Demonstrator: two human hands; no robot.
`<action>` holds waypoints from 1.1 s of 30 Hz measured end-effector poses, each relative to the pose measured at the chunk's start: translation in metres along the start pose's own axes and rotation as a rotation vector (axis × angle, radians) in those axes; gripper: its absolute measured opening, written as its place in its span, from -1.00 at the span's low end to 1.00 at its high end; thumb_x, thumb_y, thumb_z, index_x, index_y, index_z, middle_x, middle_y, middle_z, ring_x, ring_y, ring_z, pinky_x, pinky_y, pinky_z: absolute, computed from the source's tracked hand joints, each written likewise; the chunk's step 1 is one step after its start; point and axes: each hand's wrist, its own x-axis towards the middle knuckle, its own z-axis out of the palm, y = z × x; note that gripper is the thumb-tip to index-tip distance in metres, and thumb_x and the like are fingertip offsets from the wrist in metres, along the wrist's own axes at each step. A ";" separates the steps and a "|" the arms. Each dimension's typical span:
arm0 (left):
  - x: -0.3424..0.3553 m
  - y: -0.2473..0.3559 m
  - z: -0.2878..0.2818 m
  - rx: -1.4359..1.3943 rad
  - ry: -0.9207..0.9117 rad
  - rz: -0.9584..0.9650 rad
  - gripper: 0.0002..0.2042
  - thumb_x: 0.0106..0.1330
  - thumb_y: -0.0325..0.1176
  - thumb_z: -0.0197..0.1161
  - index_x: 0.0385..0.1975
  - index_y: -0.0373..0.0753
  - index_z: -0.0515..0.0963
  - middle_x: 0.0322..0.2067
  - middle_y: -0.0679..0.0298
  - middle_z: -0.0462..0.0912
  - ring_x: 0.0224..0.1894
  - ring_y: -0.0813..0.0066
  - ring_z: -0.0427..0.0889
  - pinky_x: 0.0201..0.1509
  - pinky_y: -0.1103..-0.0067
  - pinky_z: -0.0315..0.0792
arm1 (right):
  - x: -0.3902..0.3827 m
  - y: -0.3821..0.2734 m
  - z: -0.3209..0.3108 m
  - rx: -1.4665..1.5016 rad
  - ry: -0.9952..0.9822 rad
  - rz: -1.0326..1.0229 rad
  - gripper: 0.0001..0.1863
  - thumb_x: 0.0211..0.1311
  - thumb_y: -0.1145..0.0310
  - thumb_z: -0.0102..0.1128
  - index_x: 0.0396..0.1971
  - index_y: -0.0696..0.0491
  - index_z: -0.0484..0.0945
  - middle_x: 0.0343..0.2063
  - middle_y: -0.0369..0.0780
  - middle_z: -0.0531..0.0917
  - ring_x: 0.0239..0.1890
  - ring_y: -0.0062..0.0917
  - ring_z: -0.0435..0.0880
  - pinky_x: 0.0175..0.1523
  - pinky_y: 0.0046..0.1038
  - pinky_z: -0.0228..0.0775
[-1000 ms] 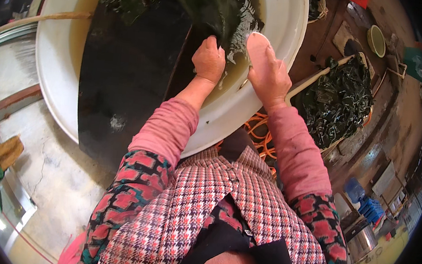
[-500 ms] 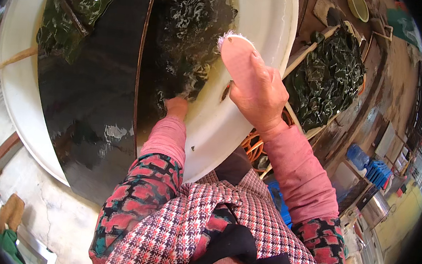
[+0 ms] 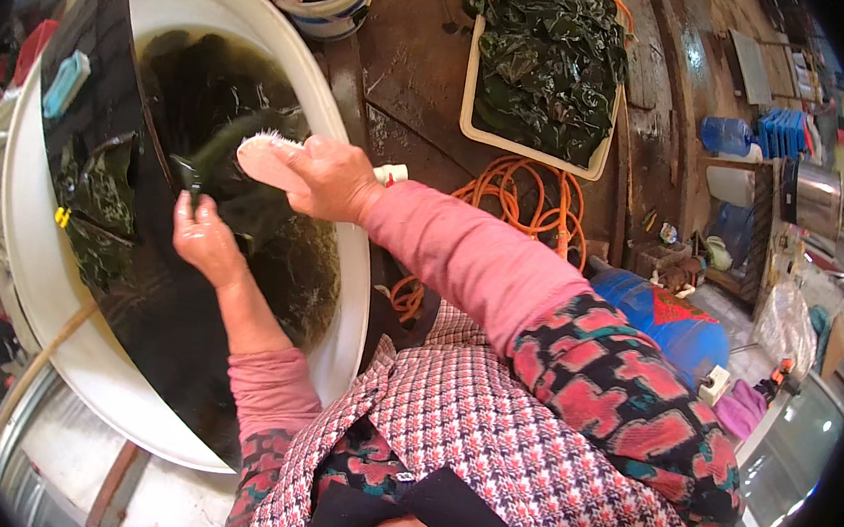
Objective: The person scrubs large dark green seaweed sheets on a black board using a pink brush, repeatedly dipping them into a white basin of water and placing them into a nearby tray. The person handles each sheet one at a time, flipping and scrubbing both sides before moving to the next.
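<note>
A large white oval tub (image 3: 345, 287) holds murky brownish water with dark kelp (image 3: 227, 81) in it. A long black board (image 3: 149, 340) lies across the tub. Over the board's inner edge, my left hand (image 3: 208, 243) pinches a wet strip of dark green kelp (image 3: 189, 178), whose lower part blends into the water. My right hand (image 3: 337, 184) grips a pink scrubbing brush (image 3: 268, 163), its pale bristles facing away, above the water beside the kelp. Farther out on the board are a folded kelp piece (image 3: 95, 210), a yellow clip (image 3: 63, 217) and a light blue brush (image 3: 66, 84).
A cream tray (image 3: 537, 153) heaped with kelp stands on the brown floor beyond the tub. A bucket (image 3: 333, 23) of kelp is at the back. An orange hose (image 3: 522, 207) lies coiled near a blue barrel (image 3: 668, 320). A wooden stick (image 3: 44, 361) leans at the tub's left rim.
My left hand has come up out of the water with a strip of kelp. My right hand has brought the brush from beyond the rim to over the tub. The whole view has shifted.
</note>
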 end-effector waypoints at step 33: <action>0.011 -0.086 -0.146 1.026 -0.254 0.198 -0.55 0.21 0.03 0.24 -0.08 -0.18 0.47 -0.05 0.22 0.45 0.00 0.16 0.46 -0.04 0.24 0.44 | 0.014 -0.002 -0.008 -0.140 -0.119 -0.095 -0.24 -0.16 0.18 0.37 0.19 -0.14 0.41 -0.43 -0.21 0.57 -0.40 -0.23 0.60 -0.33 -0.20 0.50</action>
